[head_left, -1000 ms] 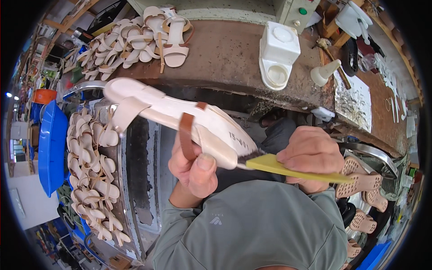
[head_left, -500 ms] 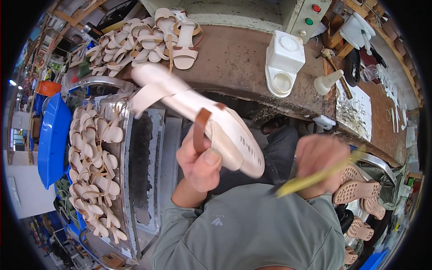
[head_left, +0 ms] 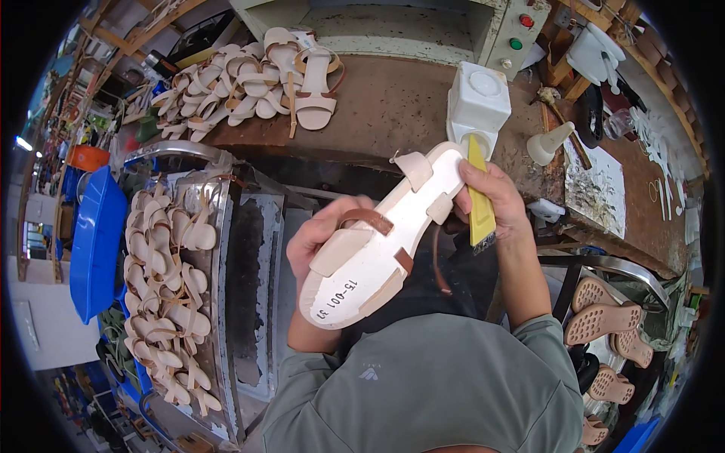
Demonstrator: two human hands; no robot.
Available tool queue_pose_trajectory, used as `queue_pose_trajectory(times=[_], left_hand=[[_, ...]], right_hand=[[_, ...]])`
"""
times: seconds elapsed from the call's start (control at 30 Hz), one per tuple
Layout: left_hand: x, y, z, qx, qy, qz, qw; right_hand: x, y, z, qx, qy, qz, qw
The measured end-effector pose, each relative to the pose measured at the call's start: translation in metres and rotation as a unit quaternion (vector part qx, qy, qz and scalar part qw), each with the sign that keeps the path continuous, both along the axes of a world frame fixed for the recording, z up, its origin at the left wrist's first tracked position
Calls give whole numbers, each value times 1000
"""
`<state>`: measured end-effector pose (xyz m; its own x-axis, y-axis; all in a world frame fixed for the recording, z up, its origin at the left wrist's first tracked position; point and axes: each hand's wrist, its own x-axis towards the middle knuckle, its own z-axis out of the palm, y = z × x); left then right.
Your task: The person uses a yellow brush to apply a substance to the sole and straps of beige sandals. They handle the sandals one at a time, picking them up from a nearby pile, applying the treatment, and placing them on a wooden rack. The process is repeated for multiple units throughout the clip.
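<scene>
Over my lap, a pale beige sandal upper [head_left: 377,260] lies slantwise with its flat white underside up, strap ends folded onto it and brown straps attached. My left hand [head_left: 323,226] grips its left side, fingers partly hidden behind it. My right hand [head_left: 498,198] is closed around a yellow-handled brush [head_left: 481,204], dark bristles pointing down. Its thumb and fingers also touch the sandal's far right end. Just beyond that hand, a white plastic dispenser [head_left: 477,106] with a round cup stands on the workbench.
Many beige sandals [head_left: 242,79] are heaped on the workbench [head_left: 377,94], and more sandals [head_left: 170,279] lie on a metal rack at left. A blue tray [head_left: 98,245] stands beyond it. Perforated tan soles [head_left: 604,321] sit at right. A white nozzle bottle [head_left: 550,143] stands on the bench.
The sandal has swung round, its printed end now pointing lower left. My right hand has moved up to its far end with the brush, whose bristles now point down.
</scene>
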<state>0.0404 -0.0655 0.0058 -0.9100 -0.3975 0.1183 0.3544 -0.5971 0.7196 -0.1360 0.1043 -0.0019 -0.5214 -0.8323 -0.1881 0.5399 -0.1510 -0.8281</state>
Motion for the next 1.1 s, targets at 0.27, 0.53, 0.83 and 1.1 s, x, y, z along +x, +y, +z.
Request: queue_pose_trajectory(times=[0.27, 0.53, 0.83, 1.1], left_hand=[[21, 6, -40, -562, 10, 341, 754], [13, -13, -39, -456, -66, 264, 847], [-45, -5, -68, -594, -41, 155, 788], [-73, -1, -70, -625, -24, 119, 771]], right_hand=[[3, 9, -19, 64, -85, -140, 984], [-46, 47, -35, 11, 86, -251, 964], [-72, 31, -72, 273, 480, -260, 792], [-83, 33, -80, 222, 324, -254, 884]])
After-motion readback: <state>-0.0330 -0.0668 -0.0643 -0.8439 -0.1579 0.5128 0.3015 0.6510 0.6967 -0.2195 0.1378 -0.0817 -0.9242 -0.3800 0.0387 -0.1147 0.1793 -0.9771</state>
